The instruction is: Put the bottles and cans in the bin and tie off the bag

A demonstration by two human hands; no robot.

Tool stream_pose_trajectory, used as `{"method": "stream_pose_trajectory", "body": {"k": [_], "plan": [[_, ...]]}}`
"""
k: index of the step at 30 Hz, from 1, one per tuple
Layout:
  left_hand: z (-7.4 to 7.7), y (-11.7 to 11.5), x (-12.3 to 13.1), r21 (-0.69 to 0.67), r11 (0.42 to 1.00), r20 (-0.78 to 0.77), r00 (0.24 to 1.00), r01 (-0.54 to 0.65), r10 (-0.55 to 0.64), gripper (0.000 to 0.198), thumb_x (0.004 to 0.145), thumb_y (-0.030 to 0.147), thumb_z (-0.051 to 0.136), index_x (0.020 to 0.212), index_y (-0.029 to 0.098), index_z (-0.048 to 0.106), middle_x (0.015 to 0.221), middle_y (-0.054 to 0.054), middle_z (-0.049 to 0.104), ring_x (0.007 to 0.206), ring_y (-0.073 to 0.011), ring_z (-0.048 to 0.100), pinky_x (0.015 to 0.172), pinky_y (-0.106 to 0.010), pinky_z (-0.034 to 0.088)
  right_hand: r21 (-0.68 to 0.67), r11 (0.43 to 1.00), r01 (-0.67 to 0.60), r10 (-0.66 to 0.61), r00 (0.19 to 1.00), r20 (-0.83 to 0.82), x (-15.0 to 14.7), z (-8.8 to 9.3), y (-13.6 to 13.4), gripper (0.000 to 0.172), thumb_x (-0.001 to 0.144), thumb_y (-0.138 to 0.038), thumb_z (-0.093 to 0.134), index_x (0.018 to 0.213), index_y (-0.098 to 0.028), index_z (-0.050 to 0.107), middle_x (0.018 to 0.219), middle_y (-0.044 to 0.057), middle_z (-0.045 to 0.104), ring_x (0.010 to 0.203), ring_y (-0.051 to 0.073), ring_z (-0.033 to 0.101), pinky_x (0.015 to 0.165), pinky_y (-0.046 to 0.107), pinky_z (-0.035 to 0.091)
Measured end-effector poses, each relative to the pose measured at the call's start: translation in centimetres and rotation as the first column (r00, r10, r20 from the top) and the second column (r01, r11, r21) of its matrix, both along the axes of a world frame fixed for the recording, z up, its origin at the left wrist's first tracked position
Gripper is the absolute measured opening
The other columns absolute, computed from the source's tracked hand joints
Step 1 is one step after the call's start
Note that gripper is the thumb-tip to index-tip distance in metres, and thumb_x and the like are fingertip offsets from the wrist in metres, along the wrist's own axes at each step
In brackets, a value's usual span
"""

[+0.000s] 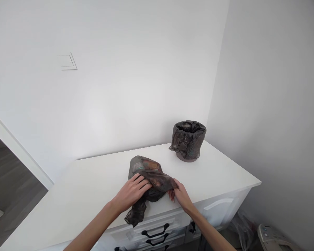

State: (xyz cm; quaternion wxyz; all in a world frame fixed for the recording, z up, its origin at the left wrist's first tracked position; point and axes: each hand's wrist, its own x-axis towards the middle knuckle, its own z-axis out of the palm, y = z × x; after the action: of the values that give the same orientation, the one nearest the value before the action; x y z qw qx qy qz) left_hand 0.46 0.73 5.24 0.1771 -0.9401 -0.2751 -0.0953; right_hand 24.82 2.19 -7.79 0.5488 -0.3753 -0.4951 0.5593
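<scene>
A filled black garbage bag [146,163], thin enough to show orange and whitish contents, lies on the white cabinet top [104,181]. My left hand [133,191] rests over its near left side, fingers curled into the plastic; the fingertips are partly hidden in the folds. On the right, my right hand [180,193] pinches a stretched corner of the same bag between thumb and fingers. A twisted end of the bag hangs over the cabinet's front edge below my left hand. Farther back stands a small round trash bin [187,159], lined with another black bag folded over its rim.
White walls meet behind the cabinet, with a light switch [67,61] at the upper left. Drawers with black handles [155,230] are below the top. At lower right are clear plastic [243,226] and a beige appliance [273,238].
</scene>
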Motion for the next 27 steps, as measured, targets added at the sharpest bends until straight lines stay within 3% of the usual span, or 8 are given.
{"method": "stream_pose_trajectory", "body": {"k": [8,11,13,17,21,22,24,27], "plan": [[1.8,-0.1,-2.1,-0.092,0.996,0.217,0.976,0.011,0.009,0.026,0.103,0.025,0.053,0.123,0.029,0.068,0.133,-0.001,0.072,0.137,-0.0216,0.057,0.119,-0.045,0.043,-0.028,0.997,0.072,-0.074,0.996,-0.046,0.1,-0.8,0.3,0.035,0.086,-0.056,0.056,0.082,-0.022,0.055,0.059,-0.003,0.060,0.044,0.013,0.052,0.040,0.025,0.040],[2.6,-0.8,-2.2,-0.139,0.990,0.400,0.913,-0.027,0.081,0.027,0.102,0.030,0.055,0.126,0.029,0.068,0.133,-0.003,0.073,0.140,-0.0237,0.054,0.119,-0.048,0.043,-0.032,0.997,0.075,-0.075,0.997,-0.014,0.0,-0.8,0.2,0.034,0.086,-0.056,0.056,0.081,-0.022,0.055,0.057,-0.004,0.059,0.044,0.013,0.052,0.041,0.025,0.040],[3.5,-1.5,-2.0,-0.212,0.974,0.607,0.771,-0.077,0.193,0.030,0.099,0.038,0.061,0.126,0.029,0.068,0.134,-0.005,0.072,0.138,-0.0264,0.057,0.116,-0.049,0.046,-0.031,0.996,0.082,-0.082,0.997,-0.001,-0.1,-0.8,0.1,0.038,0.087,-0.060,0.054,0.079,-0.023,0.054,0.057,-0.003,0.059,0.044,0.014,0.052,0.041,0.025,0.040],[6.6,-2.0,-2.4,-0.406,0.909,0.879,0.231,-0.092,0.416,0.046,0.094,0.053,0.065,0.128,0.021,0.067,0.136,-0.012,0.070,0.129,-0.0294,0.064,0.111,-0.047,0.051,-0.041,0.994,0.103,-0.103,0.995,0.011,-0.3,-0.8,0.1,0.051,0.086,-0.073,0.054,0.079,-0.023,0.054,0.057,-0.001,0.060,0.043,0.015,0.052,0.040,0.027,0.040],[9.3,-0.9,-5.7,-0.329,0.941,0.939,-0.137,-0.076,0.317,0.053,0.094,0.055,0.064,0.130,0.015,0.063,0.142,-0.016,0.065,0.132,-0.0287,0.062,0.113,-0.045,0.050,-0.052,0.991,0.120,-0.119,0.993,0.015,-0.4,-1.0,0.2,0.058,0.085,-0.081,0.054,0.080,-0.023,0.054,0.056,-0.001,0.060,0.042,0.016,0.052,0.040,0.029,0.040],[9.6,-0.5,-7.0,-0.297,0.948,0.945,-0.181,-0.115,0.274,0.055,0.094,0.055,0.064,0.132,0.014,0.060,0.145,-0.017,0.062,0.133,-0.0285,0.061,0.112,-0.045,0.050,-0.051,0.992,0.118,-0.117,0.993,0.015,-0.4,-1.0,0.2,0.058,0.085,-0.081,0.054,0.080,-0.024,0.054,0.056,-0.001,0.060,0.042,0.016,0.052,0.040,0.029,0.041],[9.7,0.3,-9.8,-0.331,0.909,0.940,-0.170,-0.254,0.295,0.057,0.096,0.057,0.060,0.136,0.015,0.056,0.148,-0.015,0.059,0.133,-0.0276,0.061,0.110,-0.043,0.052,-0.049,0.992,0.117,-0.117,0.993,0.012,-0.4,-1.1,0.2,0.059,0.084,-0.082,0.054,0.078,-0.024,0.054,0.056,0.000,0.060,0.042,0.017,0.052,0.039,0.029,0.040],[9.0,1.0,-13.7,-0.511,0.736,0.839,-0.070,-0.443,0.540,0.054,0.094,0.059,0.061,0.132,0.022,0.060,0.142,-0.009,0.064,0.128,-0.0313,0.064,0.106,-0.048,0.054,-0.051,0.992,0.118,-0.118,0.993,0.002,-0.5,-1.1,0.3,0.058,0.083,-0.082,0.056,0.078,-0.024,0.054,0.055,0.000,0.060,0.041,0.017,0.051,0.038,0.029,0.039]]}}
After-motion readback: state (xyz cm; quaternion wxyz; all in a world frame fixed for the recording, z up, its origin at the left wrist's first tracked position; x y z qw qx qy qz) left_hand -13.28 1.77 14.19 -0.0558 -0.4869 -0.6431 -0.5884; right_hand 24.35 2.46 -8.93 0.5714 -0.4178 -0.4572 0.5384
